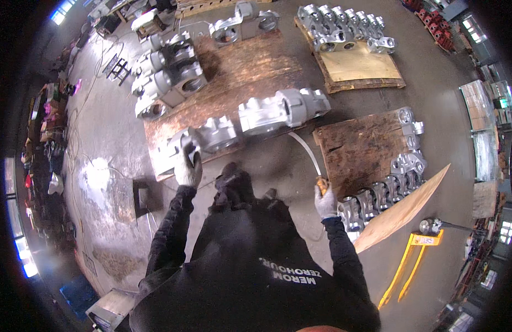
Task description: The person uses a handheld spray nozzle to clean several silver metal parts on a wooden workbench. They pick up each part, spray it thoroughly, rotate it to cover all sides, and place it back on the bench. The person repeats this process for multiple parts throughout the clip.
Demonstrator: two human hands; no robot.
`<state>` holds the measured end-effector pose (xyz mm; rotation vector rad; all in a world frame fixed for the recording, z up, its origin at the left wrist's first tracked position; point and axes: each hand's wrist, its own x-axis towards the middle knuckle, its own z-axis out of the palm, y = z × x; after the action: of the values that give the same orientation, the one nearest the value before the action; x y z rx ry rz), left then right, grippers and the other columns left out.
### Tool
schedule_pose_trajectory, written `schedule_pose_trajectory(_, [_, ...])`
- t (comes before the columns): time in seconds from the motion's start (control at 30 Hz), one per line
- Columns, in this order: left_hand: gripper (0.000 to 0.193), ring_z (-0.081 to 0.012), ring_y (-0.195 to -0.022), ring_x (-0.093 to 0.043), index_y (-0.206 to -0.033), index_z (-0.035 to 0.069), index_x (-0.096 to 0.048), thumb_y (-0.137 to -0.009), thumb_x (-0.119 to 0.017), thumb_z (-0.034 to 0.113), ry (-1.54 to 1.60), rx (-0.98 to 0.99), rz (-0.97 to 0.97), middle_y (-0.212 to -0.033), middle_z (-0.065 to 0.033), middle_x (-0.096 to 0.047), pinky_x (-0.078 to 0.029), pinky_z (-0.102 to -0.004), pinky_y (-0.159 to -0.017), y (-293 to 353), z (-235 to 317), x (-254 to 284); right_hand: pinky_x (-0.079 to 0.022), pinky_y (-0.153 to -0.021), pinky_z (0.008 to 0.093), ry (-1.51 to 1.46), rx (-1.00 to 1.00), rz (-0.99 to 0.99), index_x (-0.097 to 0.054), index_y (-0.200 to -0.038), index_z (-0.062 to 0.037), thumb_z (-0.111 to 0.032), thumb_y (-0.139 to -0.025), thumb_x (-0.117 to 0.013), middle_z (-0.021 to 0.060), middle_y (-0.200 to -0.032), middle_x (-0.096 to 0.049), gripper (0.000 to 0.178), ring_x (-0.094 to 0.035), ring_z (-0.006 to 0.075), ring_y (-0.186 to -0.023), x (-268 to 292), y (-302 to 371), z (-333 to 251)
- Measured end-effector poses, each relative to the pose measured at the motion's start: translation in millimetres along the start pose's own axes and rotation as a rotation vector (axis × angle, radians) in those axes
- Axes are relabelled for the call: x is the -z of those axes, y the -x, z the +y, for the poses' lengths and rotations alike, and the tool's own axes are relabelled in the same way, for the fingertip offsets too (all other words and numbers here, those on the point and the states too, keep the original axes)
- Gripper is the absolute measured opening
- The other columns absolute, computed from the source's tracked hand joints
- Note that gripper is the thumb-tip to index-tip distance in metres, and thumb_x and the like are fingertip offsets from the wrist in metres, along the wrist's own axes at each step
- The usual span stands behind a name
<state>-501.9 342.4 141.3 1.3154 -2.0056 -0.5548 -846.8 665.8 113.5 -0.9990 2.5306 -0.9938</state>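
My left hand [188, 169], in a white glove with dark fingertips, is at the near left end of a row of silver-grey metal castings [220, 134]. Its fingers are apart and reach onto the casting there; how firmly they touch I cannot tell. My right hand [325, 203], also in a white glove, is closed around an orange-yellow handle [322, 185]. From that handle a pale curved tube [307, 149] runs up and left toward a larger casting [283, 110] on the pallet's near edge. The exact kind of tool is too small to make out.
The castings lie on a worn wooden pallet [250, 61], with more along its left and far sides. Another pallet [355, 144] with castings stands at right, beside a leaning plywood sheet [405, 213]. A yellow pallet jack [409, 260] is lower right. Cables [73, 127] cross the floor left.
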Motion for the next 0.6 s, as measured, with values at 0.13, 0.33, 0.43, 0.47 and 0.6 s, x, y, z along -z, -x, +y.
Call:
schedule_pose_trajectory(0.13, [0.040, -0.0341, -0.110, -0.057, -0.125, 0.006, -0.054, -0.088, -0.063, 0.015, -0.077, -0.053, -0.086, -0.118, -0.0179, -0.060, -0.045, -0.0442, -0.093, -29.0, -40.4, 42.9, -0.051, -0.072, 0.0459, 0.176, 0.009, -0.093, -0.057, -0.105, -0.0006, -0.030, -0.090, -0.067, 0.0243, -0.094, -0.065, 0.035, -0.065, 0.0421, -0.087, -38.1, 33.1, -34.2])
schedule_pose_trajectory(0.33, [0.039, -0.0381, -0.113, -0.054, -0.125, 0.006, -0.056, -0.090, -0.062, 0.025, -0.045, -0.054, -0.176, -0.120, -0.0192, -0.060, -0.042, -0.0485, -0.097, -51.7, -150.9, 75.8, -0.052, -0.067, 0.0492, 0.168, -0.123, 0.011, -0.054, -0.110, -0.0009, -0.037, -0.092, -0.064, 0.0282, -0.090, -0.066, 0.042, -0.066, 0.0443, -0.085, -102.4, 35.5, -164.0])
schedule_pose_trajectory(0.43, [0.038, -0.0390, -0.111, -0.056, -0.122, 0.005, -0.057, -0.091, -0.062, 0.027, 0.015, -0.077, -0.271, -0.117, -0.0203, -0.060, -0.043, -0.0493, -0.097, -48.3, -189.0, 100.1, -0.052, -0.066, 0.0510, 0.390, -0.007, -0.408, -0.055, -0.115, 0.0003, -0.041, -0.091, -0.064, 0.0291, -0.085, -0.066, 0.048, -0.066, 0.0456, -0.081, -129.1, 67.3, -212.6])
schedule_pose_trajectory(0.47, [0.038, -0.0392, -0.110, -0.057, -0.123, 0.005, -0.057, -0.092, -0.061, 0.026, 0.049, -0.058, -0.314, -0.117, -0.0206, -0.061, -0.045, -0.0485, -0.095, -46.5, -197.1, 114.8, -0.052, -0.066, 0.0508, 0.462, -0.073, -0.377, -0.055, -0.117, 0.0013, -0.041, -0.091, -0.064, 0.0297, -0.088, -0.066, 0.051, -0.066, 0.0440, -0.084, -135.8, 73.3, -230.7])
schedule_pose_trajectory(0.6, [0.035, -0.0380, -0.106, -0.061, -0.123, 0.003, -0.055, -0.092, -0.059, 0.020, 0.078, 0.124, -0.428, -0.115, -0.0215, -0.062, -0.049, -0.0426, -0.091, -1.3, -289.5, 165.8, -0.053, -0.067, 0.0486, 0.342, -0.211, -0.048, -0.053, -0.125, 0.0023, -0.045, -0.091, -0.062, 0.0277, -0.086, -0.067, 0.059, -0.066, 0.0452, -0.081, -176.9, 89.7, -263.1])
